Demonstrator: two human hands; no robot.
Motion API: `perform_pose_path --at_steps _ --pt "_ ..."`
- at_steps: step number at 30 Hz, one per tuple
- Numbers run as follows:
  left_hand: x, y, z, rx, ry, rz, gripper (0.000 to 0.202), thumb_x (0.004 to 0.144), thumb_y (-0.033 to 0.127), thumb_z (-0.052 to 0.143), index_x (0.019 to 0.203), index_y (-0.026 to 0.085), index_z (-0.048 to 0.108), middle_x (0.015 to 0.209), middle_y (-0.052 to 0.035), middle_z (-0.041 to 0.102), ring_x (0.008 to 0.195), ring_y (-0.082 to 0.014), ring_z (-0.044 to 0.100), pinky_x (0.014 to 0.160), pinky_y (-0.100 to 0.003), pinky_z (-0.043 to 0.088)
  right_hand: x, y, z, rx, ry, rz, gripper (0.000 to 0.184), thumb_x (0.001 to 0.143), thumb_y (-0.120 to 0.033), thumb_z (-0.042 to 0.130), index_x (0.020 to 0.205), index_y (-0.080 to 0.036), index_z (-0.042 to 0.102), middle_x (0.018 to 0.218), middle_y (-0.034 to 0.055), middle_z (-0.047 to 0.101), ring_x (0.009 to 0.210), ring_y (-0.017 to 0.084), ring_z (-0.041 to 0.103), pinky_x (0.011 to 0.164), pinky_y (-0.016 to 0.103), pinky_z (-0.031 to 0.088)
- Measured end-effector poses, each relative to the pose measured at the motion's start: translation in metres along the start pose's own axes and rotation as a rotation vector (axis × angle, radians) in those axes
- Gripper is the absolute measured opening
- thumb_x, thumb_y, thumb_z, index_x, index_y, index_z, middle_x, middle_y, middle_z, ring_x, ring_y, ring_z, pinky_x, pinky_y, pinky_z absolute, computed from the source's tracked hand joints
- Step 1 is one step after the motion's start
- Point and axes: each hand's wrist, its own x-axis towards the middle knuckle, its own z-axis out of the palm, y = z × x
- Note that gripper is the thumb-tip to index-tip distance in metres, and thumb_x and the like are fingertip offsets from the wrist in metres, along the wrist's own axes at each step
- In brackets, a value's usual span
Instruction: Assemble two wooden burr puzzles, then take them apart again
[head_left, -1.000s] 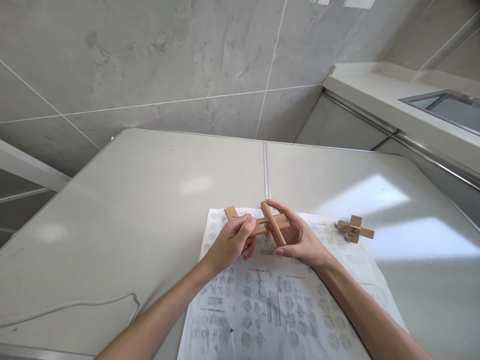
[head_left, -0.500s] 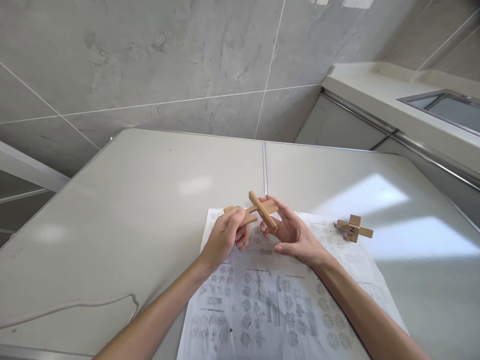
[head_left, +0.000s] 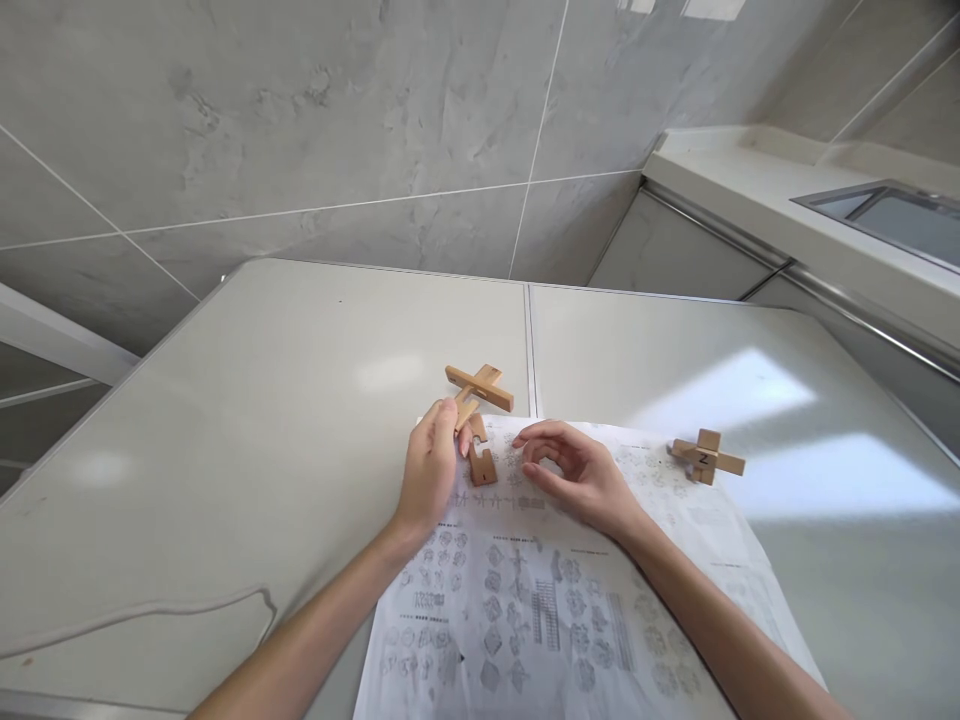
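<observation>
Clock centred between my hands, 12 pointing away from me. Left forearm comes in from between 7 and 8; left hand (head_left: 433, 455) sits at 9, over the sheet's upper left edge, fingers toward 12. Right forearm comes in from between 4 and 5; right hand (head_left: 574, 475) at 3, wrist bent so the fingers curl back toward 9. Hands well apart.

Surroundings: printed sheet (head_left: 540, 620), creased, spread mostly from 3 round to 7 under both forearms, its small figures faint. Pale table (head_left: 337, 400) beneath, a seam (head_left: 532, 345) running off between 12 and 1. Second wooden piece (head_left: 706, 458), marked with a letter like Z, out at 3 on the sheet's right part; my right hand is between it and the left-hand work. Pale cord (head_left: 150, 608) on the table at 8. Counter (head_left: 750, 165) with a sink (head_left: 885, 215) toward 2. Grey tiled wall (head_left: 337, 110) at 12.

Fingers: left thumb and fingers pinched together on a wooden cross (head_left: 480, 388), which juts out toward 12, its crossbar tilted down toward 4. A notched block (head_left: 484, 467) just beside those fingertips, on their 4 o'clock side; cannot tell whether they grip it or it lies on the sheet. Right fingers loosely curled, thumb and forefinger tips slightly apart, only air between.
</observation>
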Motion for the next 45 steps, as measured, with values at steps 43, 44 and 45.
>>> perform_pose_path --at_steps 43,44,45 --pt "0.002 -0.002 0.000 -0.289 -0.273 -0.035 0.034 0.104 0.048 0.061 0.125 0.021 0.060 0.101 -0.0050 0.076 0.064 -0.0120 0.064 0.075 -0.031 0.053 -0.001 0.005 0.018 -0.813 0.107 -0.252 0.023 0.101 -0.017 0.061 0.122 -0.025 0.057 0.105 0.0102 0.066 0.092 0.029 0.059 0.079 0.044 0.052" --pt "0.002 -0.002 0.000 -0.288 -0.272 -0.035 0.035 0.105 0.049 0.061 0.126 0.021 0.060 0.102 -0.0055 0.076 0.064 -0.0121 0.064 0.075 -0.031 0.053 -0.002 0.005 0.017 -0.800 0.111 -0.238 0.024 0.101 -0.018 0.061 0.123 -0.025 0.057 0.107 0.0105 0.066 0.094 0.029 0.060 0.079 0.044 0.052" --pt "0.002 -0.002 0.000 -0.286 -0.271 -0.034 0.036 0.105 0.049 0.061 0.126 0.020 0.060 0.102 -0.0060 0.077 0.064 -0.0121 0.064 0.075 -0.031 0.053 -0.002 0.006 0.017 -0.786 0.118 -0.222 0.024 0.101 -0.019 0.061 0.125 -0.025 0.057 0.108 0.0107 0.066 0.095 0.029 0.060 0.079 0.044 0.053"
